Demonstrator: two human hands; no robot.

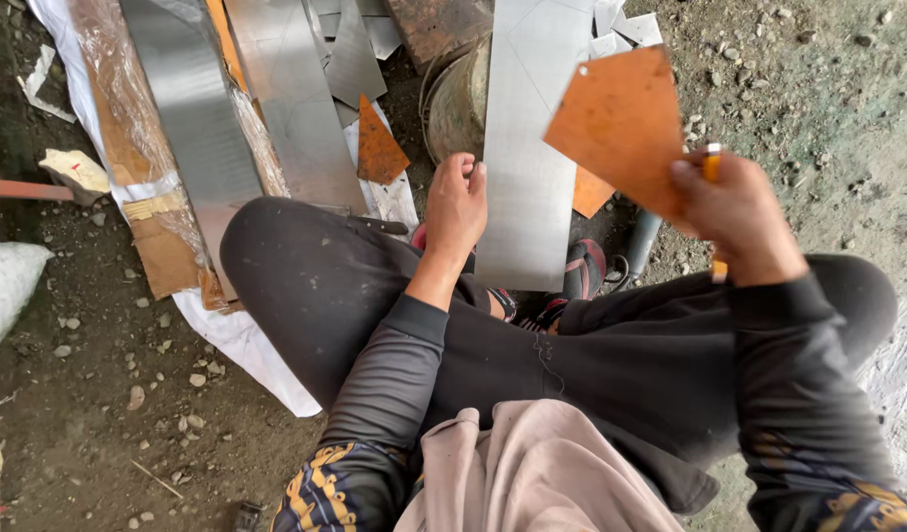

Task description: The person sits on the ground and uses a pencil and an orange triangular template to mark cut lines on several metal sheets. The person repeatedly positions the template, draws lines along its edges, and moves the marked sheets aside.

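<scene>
The left hand (pixel 457 205) was closed over the near edge of a long grey metal sheet (pixel 528 148) — pinned there, it seemed, to stop the strip sliding on the ground between the knees. The right hand (pixel 734 212) was clamped on the lower corner of a rust-orange metal plate (pixel 621 120), raised just above and beside the sheet's far edge so its outline could be laid against it, with a yellow marker (pixel 712 166) tucked in the same grip. More grey strips (pixel 193 108) and a small orange offcut (pixel 379 148) were left well to the left of the left hand.
</scene>
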